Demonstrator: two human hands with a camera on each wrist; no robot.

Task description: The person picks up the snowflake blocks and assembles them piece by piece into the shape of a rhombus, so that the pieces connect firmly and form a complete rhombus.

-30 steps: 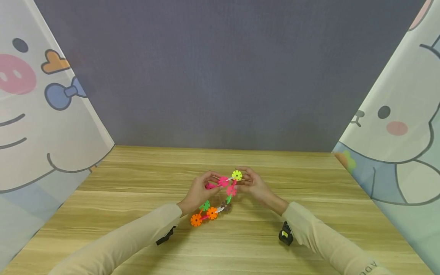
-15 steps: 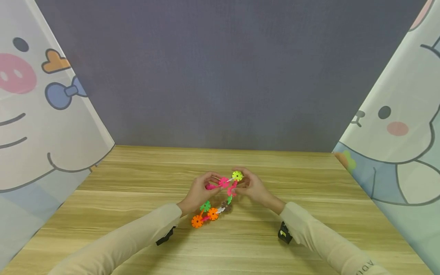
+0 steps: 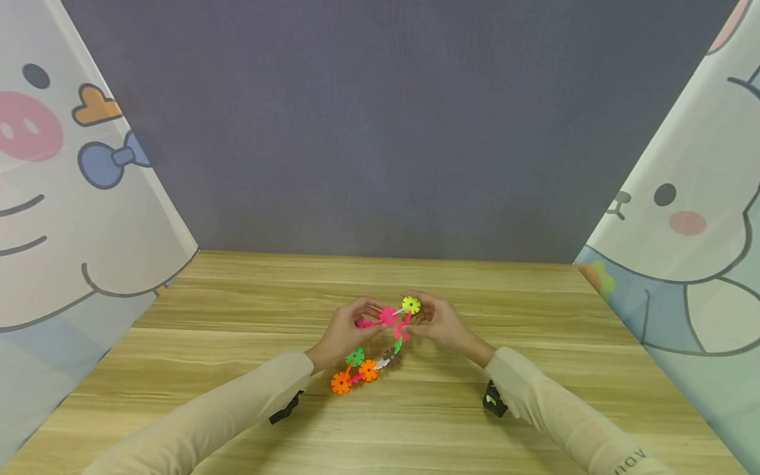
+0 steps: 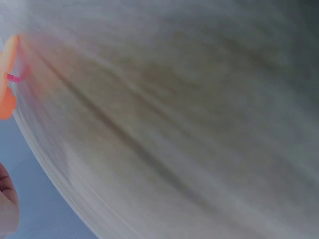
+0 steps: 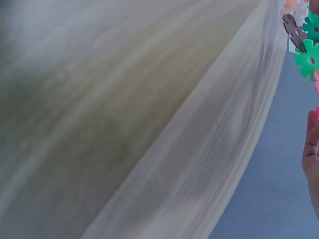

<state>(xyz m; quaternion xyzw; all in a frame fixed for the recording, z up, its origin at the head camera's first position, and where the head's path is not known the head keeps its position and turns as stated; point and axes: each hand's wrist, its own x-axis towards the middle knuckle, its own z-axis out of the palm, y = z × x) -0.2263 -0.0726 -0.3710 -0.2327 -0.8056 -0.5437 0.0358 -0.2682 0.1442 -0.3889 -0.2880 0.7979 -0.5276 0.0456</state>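
A looped chain of notched plastic snowflake discs hangs between both hands over the table. In the head view, my left hand (image 3: 341, 332) pinches the pink discs (image 3: 388, 316) at the chain's upper left. My right hand (image 3: 444, 325) pinches the pink disc (image 3: 401, 331) on the right side, its index finger behind the yellow disc (image 3: 411, 305). Lower down are a green disc (image 3: 355, 357), orange discs (image 3: 368, 371) and a brown disc (image 3: 392, 358). An orange disc (image 4: 7, 64) shows in the left wrist view, a green disc (image 5: 310, 59) in the right. Some fingertips are hidden behind the discs.
The wood-grain table (image 3: 380, 429) lies under both forearms. A dark grey panel (image 3: 380, 132) rises at its back edge. Cartoon-printed panels (image 3: 77, 198) flank it on either side. Black wrist devices (image 3: 495, 399) sit beneath the sleeves.
My right hand's fingers have shifted a little left, closer around the pink disc below the yellow one. The chain's lower end has moved slightly right and down. My left hand keeps its grip.
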